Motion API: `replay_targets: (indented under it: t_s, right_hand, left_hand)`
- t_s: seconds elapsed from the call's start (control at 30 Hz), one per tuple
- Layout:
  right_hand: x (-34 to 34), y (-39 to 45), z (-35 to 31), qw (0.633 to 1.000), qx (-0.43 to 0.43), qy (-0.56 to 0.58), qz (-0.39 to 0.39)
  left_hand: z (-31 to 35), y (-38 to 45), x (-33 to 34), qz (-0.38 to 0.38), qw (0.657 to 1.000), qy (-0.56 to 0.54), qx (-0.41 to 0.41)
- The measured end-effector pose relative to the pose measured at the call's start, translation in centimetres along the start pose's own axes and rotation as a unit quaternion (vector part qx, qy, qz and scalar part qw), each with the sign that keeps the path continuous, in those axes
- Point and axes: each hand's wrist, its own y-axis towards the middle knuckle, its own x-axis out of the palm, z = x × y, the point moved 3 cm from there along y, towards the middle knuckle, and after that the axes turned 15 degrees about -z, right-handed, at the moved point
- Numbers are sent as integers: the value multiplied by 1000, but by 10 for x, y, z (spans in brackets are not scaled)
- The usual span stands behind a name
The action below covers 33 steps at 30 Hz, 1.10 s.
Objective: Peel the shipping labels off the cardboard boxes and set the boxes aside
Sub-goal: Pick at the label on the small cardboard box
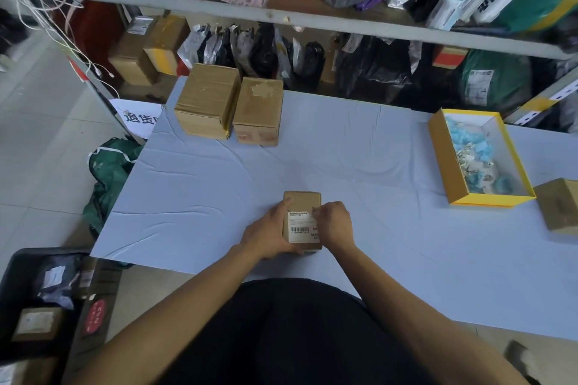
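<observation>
A small cardboard box (302, 201) sat on the tabletop (359, 159) near its front edge, held between both hands. The left hand (269, 233) wrapped the box's left side, its grip curled round the box with the thumb up along the left top edge. The right hand (334, 222) lay at the box's right side, its grip pinched on the upper right corner of the white shipping label (301, 226); whether the corner had lifted could not be told. The label was a flat paper rectangle with a printed barcode, covering most of the box's top face. The tabletop was covered with a pale blue, creased sheet. At the far left stood two larger cardboard boxes (231, 106), matt brown, side by side and almost touching. At the right, well apart, lay an open yellow tray (447, 159) holding blue and white scraps.
</observation>
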Motion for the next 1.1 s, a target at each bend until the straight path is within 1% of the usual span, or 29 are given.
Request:
replay_targets:
  t_s: [0.1, 0.2, 0.33, 0.5, 0.63, 0.73, 0.83, 0.97, 1.1]
  right_hand:
    - [0, -8, 9, 994, -52, 94, 13]
    - [3, -17, 14, 986, -93, 138, 18]
    - [5, -13, 12, 984, -83, 157, 29]
    - [5, -8, 11, 982, -28, 187, 19]
    - [-3, -12, 13, 972, -61, 228, 4]
    - [0, -13, 14, 976, -90, 195, -16]
    - [4, -12, 13, 982, -90, 164, 3]
    - [4, -9, 6, 987, -74, 140, 6]
    - [3, -11, 5, 993, -87, 61, 44]
  left_hand:
    - [-2, 2, 2, -6, 1000, 10, -10]
    - [-2, 4, 2, -4, 1000, 18, -10]
    - [-4, 4, 3, -2, 1000, 16, -9]
    - [-4, 4, 2, 1, 1000, 19, -7]
    - [-5, 4, 1, -3, 1000, 23, -10]
    - [-5, 4, 1, -4, 1000, 22, -11]
    - [-5, 4, 1, -2, 1000, 21, -12]
    - [-3, 4, 0, -2, 1000, 20, -13]
    - [0, 3, 1, -3, 1000, 19, -13]
